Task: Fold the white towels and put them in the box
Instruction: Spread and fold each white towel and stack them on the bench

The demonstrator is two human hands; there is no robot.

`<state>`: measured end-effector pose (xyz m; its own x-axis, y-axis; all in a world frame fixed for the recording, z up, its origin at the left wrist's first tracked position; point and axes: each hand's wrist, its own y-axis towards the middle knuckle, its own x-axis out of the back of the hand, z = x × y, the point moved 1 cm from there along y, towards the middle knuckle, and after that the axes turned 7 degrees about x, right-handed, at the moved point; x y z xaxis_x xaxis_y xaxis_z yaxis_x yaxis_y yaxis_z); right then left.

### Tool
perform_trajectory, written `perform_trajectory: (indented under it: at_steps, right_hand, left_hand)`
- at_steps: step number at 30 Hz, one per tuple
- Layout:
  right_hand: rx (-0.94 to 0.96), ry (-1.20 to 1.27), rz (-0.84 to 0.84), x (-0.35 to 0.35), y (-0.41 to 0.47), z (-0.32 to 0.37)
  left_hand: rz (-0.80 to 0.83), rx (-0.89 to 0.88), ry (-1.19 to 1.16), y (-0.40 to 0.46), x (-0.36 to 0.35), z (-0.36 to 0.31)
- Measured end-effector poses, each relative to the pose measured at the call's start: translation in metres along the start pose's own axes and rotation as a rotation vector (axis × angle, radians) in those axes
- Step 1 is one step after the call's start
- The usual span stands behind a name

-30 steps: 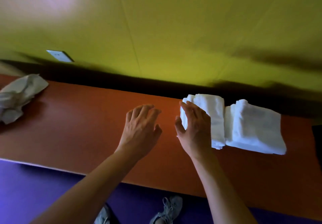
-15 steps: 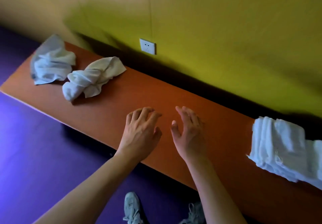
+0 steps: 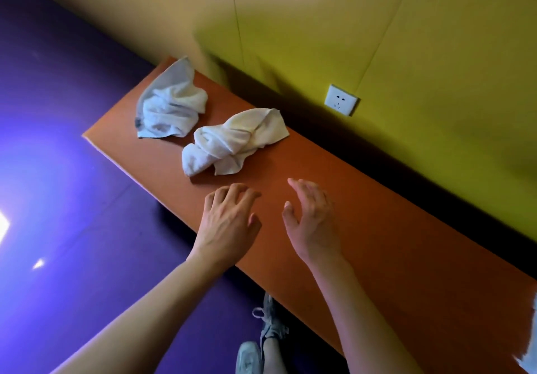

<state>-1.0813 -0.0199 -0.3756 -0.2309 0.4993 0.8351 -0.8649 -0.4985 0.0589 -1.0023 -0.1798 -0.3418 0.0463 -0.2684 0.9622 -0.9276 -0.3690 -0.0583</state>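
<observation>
Orange bench (image 3: 377,243), loose hands (image 3: 229,222) above.

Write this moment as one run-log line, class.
left hand: open, empty | right hand: open, empty | two crumpled white towels: unfolded on orange table | box: not in view

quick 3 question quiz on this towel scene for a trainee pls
1. True or false: the left hand has a grip on a towel.
2. How many crumpled towels lie on the orange table?
3. Which towel is closer to the hands: A) the nearer towel, B) the far towel at the table's end?

Key
1. False. Both the left hand and the right hand are open above the bare table and hold nothing.
2. Two, both still unfolded.
3. A. It lies just beyond the left hand's fingertips, not touching them.
</observation>
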Motion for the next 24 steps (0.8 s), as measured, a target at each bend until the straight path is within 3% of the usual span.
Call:
perform_trajectory:
  at_steps: [13,18,21,24]
  right_hand:
    - [0.079,-0.029,0.023,-0.053,0.141,-0.013]
    - [0.049,-0.060,0.024,-0.066,0.156,-0.011]
    - [-0.011,-0.046,0.014,-0.071,0.154,-0.007]
    - [-0.066,-0.020,0.032,-0.072,0.151,0.003]
  left_hand:
    - [0.067,0.050,0.031,0.173,-0.029,0.078]
    - [0.213,0.063,0.028,0.228,-0.049,0.093]
    - [0.281,-0.012,0.138,0.239,-0.056,0.099]
    - [0.207,-0.118,-0.012,0.226,-0.047,0.103]
